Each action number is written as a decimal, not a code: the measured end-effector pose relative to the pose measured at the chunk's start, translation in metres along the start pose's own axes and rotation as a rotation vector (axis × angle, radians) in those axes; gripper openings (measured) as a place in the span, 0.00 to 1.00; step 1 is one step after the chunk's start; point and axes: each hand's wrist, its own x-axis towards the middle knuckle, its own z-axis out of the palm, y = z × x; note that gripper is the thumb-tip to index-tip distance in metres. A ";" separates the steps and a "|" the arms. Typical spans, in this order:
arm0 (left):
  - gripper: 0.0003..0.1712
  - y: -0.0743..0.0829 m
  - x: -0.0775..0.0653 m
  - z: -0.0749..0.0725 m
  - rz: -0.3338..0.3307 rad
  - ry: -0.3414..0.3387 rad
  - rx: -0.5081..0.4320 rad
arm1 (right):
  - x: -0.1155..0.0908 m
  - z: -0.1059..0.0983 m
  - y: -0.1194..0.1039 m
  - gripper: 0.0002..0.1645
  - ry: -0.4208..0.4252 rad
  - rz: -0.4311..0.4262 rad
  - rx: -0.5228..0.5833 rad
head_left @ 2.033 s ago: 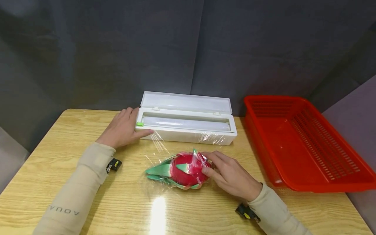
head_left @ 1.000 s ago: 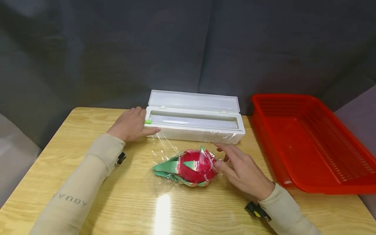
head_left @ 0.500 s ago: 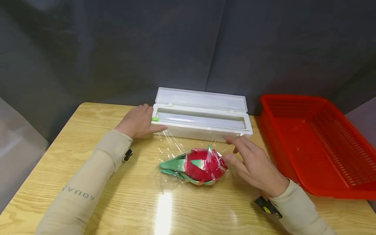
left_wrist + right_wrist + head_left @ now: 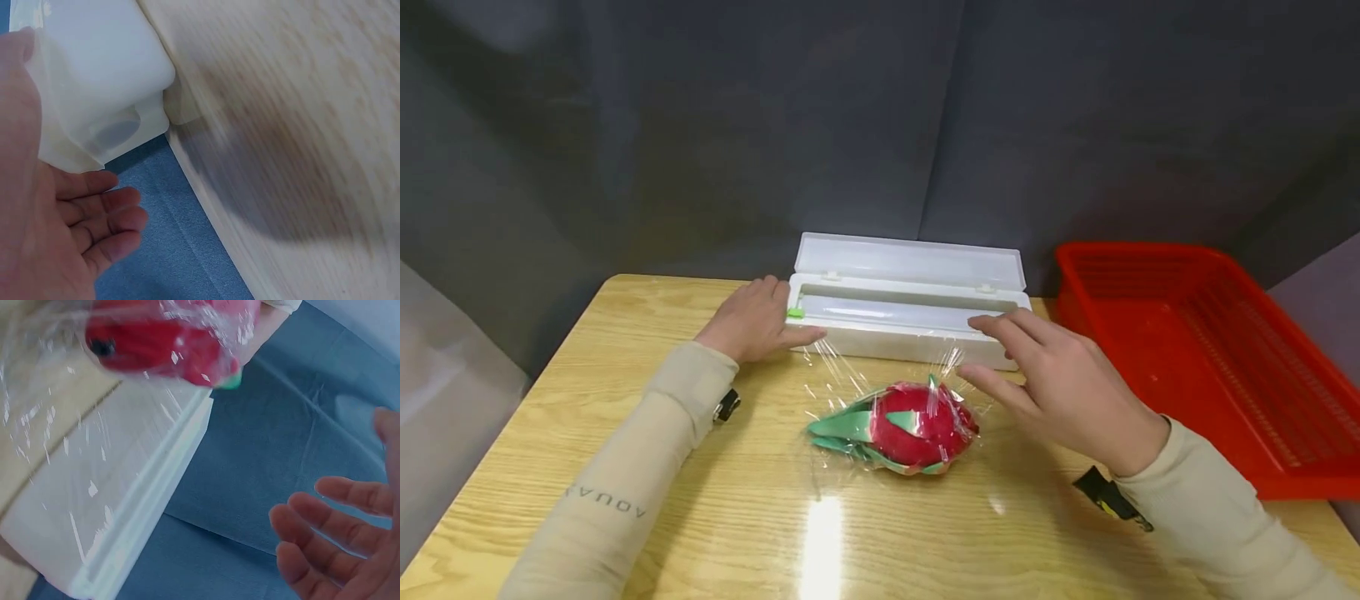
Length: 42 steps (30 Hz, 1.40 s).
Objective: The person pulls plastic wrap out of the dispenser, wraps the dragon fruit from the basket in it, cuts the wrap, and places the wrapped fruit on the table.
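A white cling film dispenser (image 4: 898, 342) stands at the back of the table, its lid (image 4: 910, 260) up and a film roll (image 4: 880, 312) inside. My left hand (image 4: 751, 321) holds its left end, thumb along the front and the other fingers around the end, as the left wrist view shows. Clear cling film (image 4: 842, 371) runs from the dispenser over a red and green dragon fruit (image 4: 917, 437) lying on the table. To the right of the fruit, my right hand (image 4: 1067, 383) hovers with relaxed, spread fingers, fingertips overlapping the dispenser's right end; nothing is held.
A red plastic basket (image 4: 1138, 250) with slotted sides stands at the right of the wooden table (image 4: 722, 517). Dark cloth (image 4: 760, 133) hangs behind the table's far edge. A small green slider (image 4: 795, 313) sits at the dispenser's left front edge.
My right hand has let go of the dragon fruit's right end and moved up, back and slightly right toward the dispenser. The left hand keeps its place; the camera view has shifted slightly.
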 end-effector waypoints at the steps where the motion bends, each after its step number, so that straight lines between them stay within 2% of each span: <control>1: 0.58 0.000 0.000 0.000 0.001 0.001 0.000 | 0.004 -0.002 0.001 0.32 -0.001 -0.008 -0.009; 6: 0.56 -0.002 -0.001 -0.002 -0.009 0.015 0.007 | 0.025 -0.008 0.007 0.23 -0.023 -0.044 -0.029; 11: 0.57 -0.002 -0.002 -0.002 -0.019 -0.002 0.015 | 0.039 -0.007 0.013 0.17 -0.067 -0.065 -0.030; 19: 0.55 -0.001 -0.003 -0.005 -0.007 0.009 0.056 | 0.056 -0.005 0.015 0.14 -0.139 -0.073 0.006; 29: 0.57 0.003 -0.005 -0.001 -0.020 0.003 -0.039 | 0.070 0.004 0.016 0.14 -0.240 -0.083 0.035; 38: 0.57 0.009 -0.003 -0.001 -0.017 0.016 0.014 | 0.081 0.025 0.022 0.15 -0.345 -0.205 0.037; 42: 0.55 0.012 -0.002 0.000 -0.022 0.022 0.021 | 0.084 0.033 0.022 0.14 -0.367 -0.243 0.033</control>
